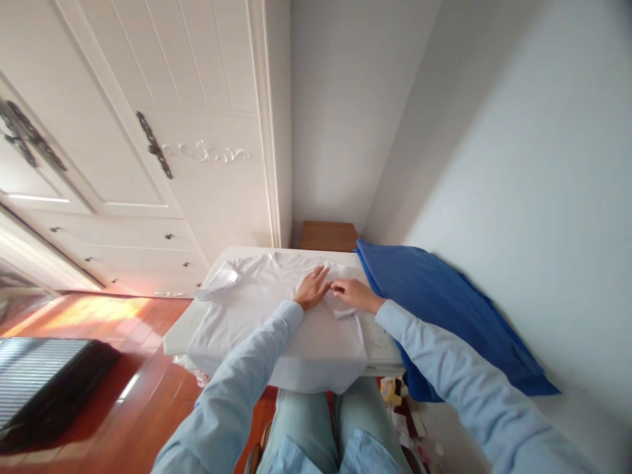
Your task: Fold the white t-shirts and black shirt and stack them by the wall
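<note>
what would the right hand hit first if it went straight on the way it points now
Most likely the left hand, on its thumb side; the right hand points straight at it, though whether they touch is unclear.

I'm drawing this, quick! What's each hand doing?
Left hand: open, on the shirt.
Right hand: curled, at the sleeve; can't tell if holding it.

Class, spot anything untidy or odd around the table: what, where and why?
Clutter lies jumbled below the right end of the white table, looking untidy against the spread white shirt. I see no clear spill or damage.
</note>
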Motion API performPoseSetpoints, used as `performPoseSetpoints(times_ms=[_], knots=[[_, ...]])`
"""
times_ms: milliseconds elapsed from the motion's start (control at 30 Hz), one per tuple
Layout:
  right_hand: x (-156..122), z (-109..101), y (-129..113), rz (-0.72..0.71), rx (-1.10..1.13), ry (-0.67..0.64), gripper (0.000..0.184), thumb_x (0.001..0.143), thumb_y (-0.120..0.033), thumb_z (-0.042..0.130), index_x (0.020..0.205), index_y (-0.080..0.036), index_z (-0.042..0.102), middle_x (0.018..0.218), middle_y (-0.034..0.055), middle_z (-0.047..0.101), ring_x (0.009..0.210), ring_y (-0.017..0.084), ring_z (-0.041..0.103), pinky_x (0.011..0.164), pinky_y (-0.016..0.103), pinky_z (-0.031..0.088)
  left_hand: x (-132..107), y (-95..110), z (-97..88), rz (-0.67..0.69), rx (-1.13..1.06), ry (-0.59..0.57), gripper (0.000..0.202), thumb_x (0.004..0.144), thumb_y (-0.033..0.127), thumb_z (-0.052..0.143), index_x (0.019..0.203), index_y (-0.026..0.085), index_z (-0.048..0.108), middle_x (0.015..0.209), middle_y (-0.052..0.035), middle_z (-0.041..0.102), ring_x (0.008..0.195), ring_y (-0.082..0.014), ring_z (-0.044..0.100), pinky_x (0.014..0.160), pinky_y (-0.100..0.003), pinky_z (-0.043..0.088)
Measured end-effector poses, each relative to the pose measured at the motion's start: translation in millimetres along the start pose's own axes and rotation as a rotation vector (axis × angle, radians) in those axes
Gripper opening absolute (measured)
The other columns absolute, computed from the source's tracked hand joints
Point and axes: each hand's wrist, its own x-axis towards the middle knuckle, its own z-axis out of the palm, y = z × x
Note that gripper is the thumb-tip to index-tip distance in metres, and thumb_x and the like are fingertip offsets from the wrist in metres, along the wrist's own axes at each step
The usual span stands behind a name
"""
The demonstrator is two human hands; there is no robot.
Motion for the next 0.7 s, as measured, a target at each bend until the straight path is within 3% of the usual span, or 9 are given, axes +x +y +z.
performPoseSetpoints(times_ms=[67, 167, 300, 433, 567, 700], knots=[[12, 4, 9, 0.028, -0.071, 0.100, 0.032, 0.093, -0.017, 0.052, 0.120, -0.012, 0.069, 0.122, 0.0158, 0.070, 0.119, 0.026, 0.063, 0.107, 0.037, 0.045, 0, 4, 2.1, 0.021, 0.035, -0.050, 0.056, 0.103, 0.040, 0.038, 0.152, 0.014, 0.045, 0.162, -0.0162, 0.037, 0.153, -0.0289, 0.028, 0.125, -0.048, 0.024], [22, 24, 25, 0.100, -0.204, 0.111, 0.043, 0.094, -0.019, 0.054, 0.135, -0.009, 0.060, 0.143, 0.0221, 0.057, 0.137, 0.029, 0.051, 0.116, 0.044, 0.039, 0, 8, 4.7, 0.025, 0.072, -0.079, 0.053, 0.102, 0.036, 0.040, 0.148, 0.013, 0.050, 0.160, -0.0190, 0.040, 0.153, -0.0329, 0.029, 0.125, -0.053, 0.022], [17, 59, 43, 0.113, -0.310, 0.097, 0.056, 0.102, -0.033, 0.043, 0.150, -0.003, 0.046, 0.158, 0.0252, 0.039, 0.150, 0.032, 0.036, 0.123, 0.049, 0.030, -1, 10, 6.0, 0.024, 0.092, -0.077, 0.053, 0.103, 0.036, 0.038, 0.150, 0.015, 0.047, 0.161, -0.0175, 0.039, 0.153, -0.0314, 0.028, 0.125, -0.053, 0.022], [8, 72, 51, 0.087, -0.345, 0.118, 0.060, 0.105, -0.037, 0.032, 0.153, -0.002, 0.042, 0.161, 0.0248, 0.036, 0.152, 0.033, 0.031, 0.124, 0.052, 0.026, 2, 9, -1.5, 0.006, 0.088, -0.082, 0.047, 0.102, 0.040, 0.042, 0.141, 0.020, 0.058, 0.157, -0.0117, 0.046, 0.150, -0.0265, 0.036, 0.124, -0.046, 0.028], [7, 70, 54, 0.092, -0.367, 0.108, 0.061, 0.105, -0.039, 0.030, 0.154, -0.005, 0.041, 0.162, 0.0232, 0.034, 0.152, 0.033, 0.031, 0.123, 0.053, 0.028, -4, -15, -38.5, -0.092, 0.128, -0.027, 0.039, 0.101, 0.037, 0.044, 0.133, 0.024, 0.064, 0.154, -0.0073, 0.050, 0.149, -0.0212, 0.038, 0.120, -0.036, 0.035], [8, 72, 55, 0.109, -0.393, 0.098, 0.061, 0.104, -0.039, 0.030, 0.154, -0.006, 0.041, 0.163, 0.0214, 0.033, 0.152, 0.032, 0.031, 0.123, 0.052, 0.027, -41, -69, -101.4, -0.361, 0.273, 0.055, 0.048, 0.095, 0.030, 0.051, 0.140, 0.015, 0.056, 0.157, -0.0185, 0.042, 0.148, -0.0303, 0.037, 0.119, -0.046, 0.034]])
